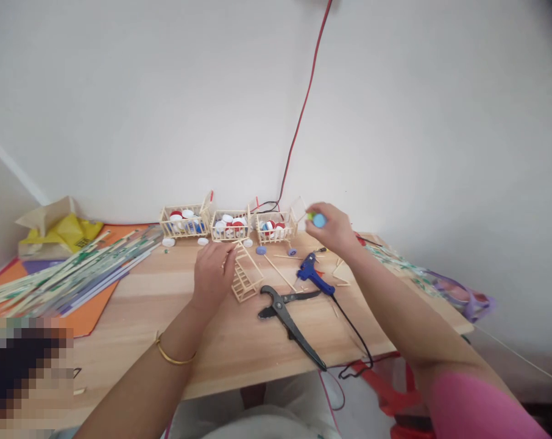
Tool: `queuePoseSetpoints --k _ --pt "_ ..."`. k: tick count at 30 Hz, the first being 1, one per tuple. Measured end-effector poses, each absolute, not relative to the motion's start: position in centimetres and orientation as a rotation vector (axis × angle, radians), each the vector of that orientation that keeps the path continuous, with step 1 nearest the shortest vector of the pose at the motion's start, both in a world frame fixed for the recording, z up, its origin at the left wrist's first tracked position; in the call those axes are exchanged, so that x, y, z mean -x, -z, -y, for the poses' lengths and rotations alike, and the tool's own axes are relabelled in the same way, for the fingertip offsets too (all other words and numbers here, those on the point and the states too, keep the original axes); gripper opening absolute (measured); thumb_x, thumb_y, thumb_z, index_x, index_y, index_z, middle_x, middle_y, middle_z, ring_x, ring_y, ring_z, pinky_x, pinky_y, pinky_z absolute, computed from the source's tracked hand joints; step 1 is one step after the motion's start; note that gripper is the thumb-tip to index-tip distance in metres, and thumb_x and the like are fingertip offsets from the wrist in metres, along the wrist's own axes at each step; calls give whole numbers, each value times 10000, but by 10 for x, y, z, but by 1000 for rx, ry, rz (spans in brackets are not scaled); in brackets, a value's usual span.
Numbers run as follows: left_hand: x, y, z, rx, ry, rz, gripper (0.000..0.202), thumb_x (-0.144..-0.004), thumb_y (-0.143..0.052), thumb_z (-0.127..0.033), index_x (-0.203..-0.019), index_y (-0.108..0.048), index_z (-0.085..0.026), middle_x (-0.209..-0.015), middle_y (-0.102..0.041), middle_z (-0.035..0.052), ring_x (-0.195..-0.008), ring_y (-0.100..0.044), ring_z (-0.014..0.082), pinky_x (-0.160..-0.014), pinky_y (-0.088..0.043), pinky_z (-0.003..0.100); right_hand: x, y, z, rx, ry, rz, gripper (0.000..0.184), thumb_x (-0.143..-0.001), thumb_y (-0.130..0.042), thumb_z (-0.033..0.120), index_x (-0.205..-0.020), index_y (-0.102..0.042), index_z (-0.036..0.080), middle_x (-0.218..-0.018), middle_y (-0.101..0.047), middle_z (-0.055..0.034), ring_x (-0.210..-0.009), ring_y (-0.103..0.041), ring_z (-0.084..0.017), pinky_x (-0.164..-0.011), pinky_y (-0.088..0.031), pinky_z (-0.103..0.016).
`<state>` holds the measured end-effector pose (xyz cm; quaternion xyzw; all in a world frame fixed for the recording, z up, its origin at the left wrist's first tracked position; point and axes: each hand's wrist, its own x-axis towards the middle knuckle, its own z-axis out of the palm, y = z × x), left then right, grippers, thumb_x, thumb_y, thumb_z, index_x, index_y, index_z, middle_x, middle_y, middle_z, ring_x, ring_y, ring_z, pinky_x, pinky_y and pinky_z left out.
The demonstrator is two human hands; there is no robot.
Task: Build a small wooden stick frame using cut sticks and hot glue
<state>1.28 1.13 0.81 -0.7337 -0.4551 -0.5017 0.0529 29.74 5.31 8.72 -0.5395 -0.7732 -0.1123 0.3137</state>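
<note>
My left hand (214,271) has its fingers closed on the upper edge of a small frame of thin wooden sticks (245,281), tilted over the table. Raised at the back right, my right hand (333,228) pinches a light blue bottle cap (319,220), with a yellow-green piece beside it. Three stick carts stand in a row by the wall: a left cart (165,230), a middle cart (214,235) and a right cart (259,233). Red, white and blue caps fill them. The right cart, nearest my right hand, has blue wheels (261,250).
A blue glue gun (319,281) and a black cutter with curved jaws (287,320) lie in front. Bundled sticks (88,274) cover an orange sheet (100,308) at left, near a yellow bag (70,231). A red-black cable (303,110) hangs down the wall.
</note>
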Motion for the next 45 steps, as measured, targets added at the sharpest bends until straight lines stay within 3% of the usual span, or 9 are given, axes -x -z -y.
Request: queuePoseSetpoints --k 7,13,20,23,28,32,38,42,45 --pt "-9 -6 -13 2243 1497 1371 132 -872 -482 -208 -928 -598 -175 -844 -661 72 -830 -580 210 -763 -413 340 -107 -157 -123 660 269 2561 267 -753 -531 188 -1016 -571 171 -946 -588 -71 -838 -548 -195 -771 -408 -295" --pt "-9 -7 -12 2262 1449 1401 136 -880 -466 -194 -911 -596 -170 -881 -663 80 -845 -569 217 -770 -403 352 -17 -139 -171 703 299 2862 271 -741 -557 210 -1007 -547 160 -1006 -596 -112 -832 -557 -221 -677 -414 -302" --pt "-10 -6 -10 2261 1464 1404 151 -877 -458 -180 -930 -599 -170 -878 -660 80 -833 -560 213 -776 -406 361 -2 -126 -183 1028 231 2963 323 -743 -596 412 -986 -585 200 -1077 -621 -95 -999 -556 -279 -768 -461 -383" --pt "-11 -6 -10 2271 1453 1405 150 -875 -462 -177 -937 -598 -171 -878 -661 79 -831 -563 215 -766 -404 360 -4 -126 -185 1054 196 2959 337 -732 -626 404 -989 -580 190 -1070 -619 -93 -991 -555 -271 -784 -459 -385" --pt "-10 -5 -11 2260 1425 1409 153 -880 -454 -188 -917 -602 -175 -873 -662 81 -818 -567 217 -750 -402 357 -15 -129 -184 978 193 2831 399 -716 -696 339 -1032 -531 159 -1091 -572 -117 -951 -540 -231 -763 -431 -319" --pt "-9 -5 -12 2246 1435 1408 153 -878 -464 -206 -922 -607 -172 -856 -660 84 -823 -567 220 -758 -405 363 -43 -134 -160 829 249 2594 222 -871 -525 360 -973 -532 163 -1003 -573 -80 -873 -531 -194 -750 -392 -305" --pt "-12 -7 -10 2298 1511 1331 180 -879 -456 -204 -960 -614 -176 -920 -650 90 -882 -564 214 -802 -424 354 -140 -121 -76 715 219 2415 251 -935 -400 354 -893 -560 166 -839 -577 -37 -749 -517 -134 -685 -374 -252" --pt "-11 -6 -11 2312 1513 1314 190 -885 -439 -193 -978 -602 -166 -930 -652 95 -893 -569 212 -826 -430 352 -247 -89 -36 1088 242 2241 211 -918 -414 314 -924 -581 184 -878 -612 -51 -782 -550 -138 -716 -399 -243" --pt "-12 -6 -12 2305 1489 1310 187 -885 -437 -193 -976 -595 -156 -923 -659 105 -893 -577 220 -826 -433 355 -342 -62 -16 1766 317 1947 229 -890 -441 332 -1001 -586 194 -956 -633 -81 -841 -580 -179 -745 -412 -279"
